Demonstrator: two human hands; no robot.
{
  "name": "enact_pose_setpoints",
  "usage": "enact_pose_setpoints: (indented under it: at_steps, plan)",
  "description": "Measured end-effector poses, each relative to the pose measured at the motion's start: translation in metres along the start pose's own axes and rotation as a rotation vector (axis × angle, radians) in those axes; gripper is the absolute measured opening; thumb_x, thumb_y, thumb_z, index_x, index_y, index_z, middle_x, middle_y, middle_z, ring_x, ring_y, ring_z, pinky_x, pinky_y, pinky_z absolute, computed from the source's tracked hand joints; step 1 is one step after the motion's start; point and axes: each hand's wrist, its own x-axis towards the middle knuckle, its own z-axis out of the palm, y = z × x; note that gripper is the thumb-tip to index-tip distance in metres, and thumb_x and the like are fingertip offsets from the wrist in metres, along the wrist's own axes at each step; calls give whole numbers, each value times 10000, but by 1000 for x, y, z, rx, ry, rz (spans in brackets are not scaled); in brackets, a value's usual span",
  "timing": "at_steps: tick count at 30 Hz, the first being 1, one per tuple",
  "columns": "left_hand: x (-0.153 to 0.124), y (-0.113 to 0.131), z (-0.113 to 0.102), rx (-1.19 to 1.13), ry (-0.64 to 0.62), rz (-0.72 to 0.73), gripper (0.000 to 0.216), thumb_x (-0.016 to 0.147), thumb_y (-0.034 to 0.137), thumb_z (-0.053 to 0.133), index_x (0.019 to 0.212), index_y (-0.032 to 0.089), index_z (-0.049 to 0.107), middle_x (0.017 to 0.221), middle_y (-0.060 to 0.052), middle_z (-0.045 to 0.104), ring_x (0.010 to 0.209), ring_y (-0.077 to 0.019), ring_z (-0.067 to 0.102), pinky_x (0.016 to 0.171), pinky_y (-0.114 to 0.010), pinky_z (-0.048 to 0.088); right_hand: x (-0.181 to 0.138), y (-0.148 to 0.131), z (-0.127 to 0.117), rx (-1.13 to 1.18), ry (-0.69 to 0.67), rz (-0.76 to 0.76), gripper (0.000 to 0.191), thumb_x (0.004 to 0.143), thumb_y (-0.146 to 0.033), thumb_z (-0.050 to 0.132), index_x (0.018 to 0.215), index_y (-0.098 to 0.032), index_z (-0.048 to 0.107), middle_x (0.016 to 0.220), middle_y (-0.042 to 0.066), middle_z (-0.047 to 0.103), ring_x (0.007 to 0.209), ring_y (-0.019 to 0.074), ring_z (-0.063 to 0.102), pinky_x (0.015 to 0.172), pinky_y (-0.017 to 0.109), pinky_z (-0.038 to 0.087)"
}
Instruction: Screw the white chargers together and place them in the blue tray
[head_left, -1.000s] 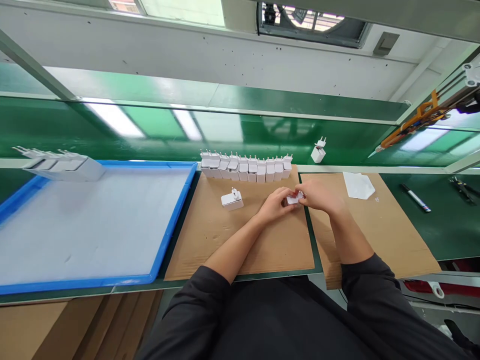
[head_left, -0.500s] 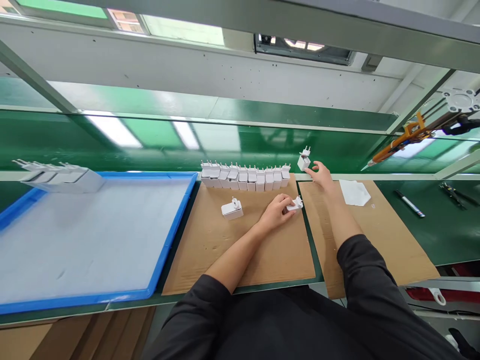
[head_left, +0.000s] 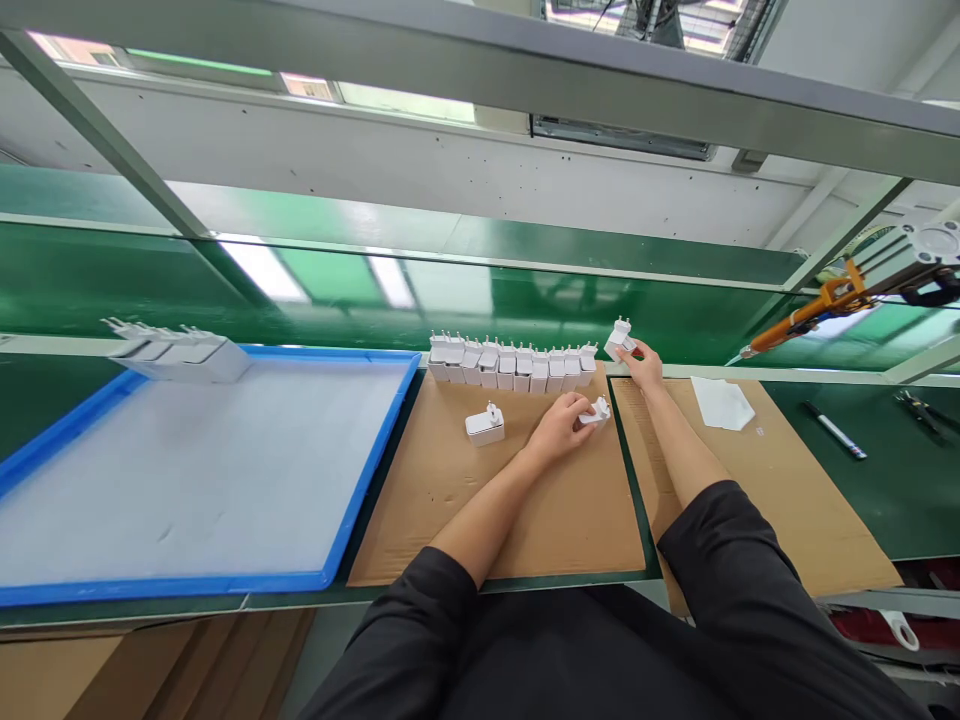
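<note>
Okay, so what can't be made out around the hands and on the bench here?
All in the head view:
Left adapter: partly covered by the left hand.
Right adapter: one side hidden by the right hand.
Pen: any lettering is too small to read.
Dark-handled tool: handle ends cut off by the right edge.
Blue-rimmed tray: far side cut off by the left edge.

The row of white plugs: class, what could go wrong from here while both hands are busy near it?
1. The right hand holds a tilted plug just past the right end of the row; a slip might knock over the closely packed plugs.
2. The left hand grips another plug near the right edge of the cardboard, so it could get nudged off that edge.
3. The loose plug sits near the left wrist and might be bumped.
</note>
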Motion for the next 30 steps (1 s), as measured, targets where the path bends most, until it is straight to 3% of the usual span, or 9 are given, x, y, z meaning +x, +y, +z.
enact_pose_setpoints:
  at_steps: [3,7,12,15,18,24,27,30]
  plan:
    - [1,4,-9,72,-3,-52,168,779,165,612,941,209,611,1038,-59,587,946,-191,577,869,-326,497,-26,6,-24,27,18,-19,611,852,-563,469,1303,-160,556,1143,99,679,914,181,626,763,282,492]
    - [0,19,-23,214,-51,-89,190,769,151,595,944,226,602,985,-50,593,895,-208,588,779,-315,497,-57,21,-48,-3,-58,-66,547,785,-571,583,1152,-172,654,1000,83,709,876,199,624,800,320,479]
    - [-9,46,-40,478,-156,-53,210,715,95,629,872,223,578,860,-57,610,844,-252,583,746,-345,458,-74,43,-47,-17,-122,-58,553,760,-578,603,1075,-128,666,951,111,702,833,215,620,786,343,479]
    - [-29,57,-52,575,-162,-61,181,732,117,652,857,220,573,834,-66,618,879,-278,570,756,-367,448,-76,47,-43,-20,-120,-57,556,781,-606,561,1052,-130,662,938,113,692,821,223,608,782,359,469]
    - [-62,56,-69,602,-116,-87,167,781,138,634,913,226,582,904,-71,643,931,-279,564,797,-384,457,-74,47,-43,-9,-130,-68,547,780,-603,563,1071,-149,653,942,106,686,837,230,608,791,365,463]
    - [-120,35,-111,697,94,-136,195,876,194,568,1057,246,623,1164,-73,635,1070,-262,550,960,-424,464,-69,51,-42,-23,-123,-87,507,776,-580,581,1057,-163,647,960,115,686,844,234,616,794,369,464]
    - [-126,28,-124,673,133,-126,178,874,227,592,1036,264,656,1379,-72,504,1252,-275,458,1040,-449,442,-68,52,-40,-25,-119,-89,516,772,-573,581,1084,-166,638,1006,123,684,862,236,619,804,372,474]
    - [-121,21,-130,622,119,-133,145,848,280,641,986,243,663,1531,-64,321,1427,-311,258,1134,-516,349,-68,52,-39,-36,-113,-75,515,755,-561,592,1092,-174,632,1017,115,681,866,239,625,820,386,483]
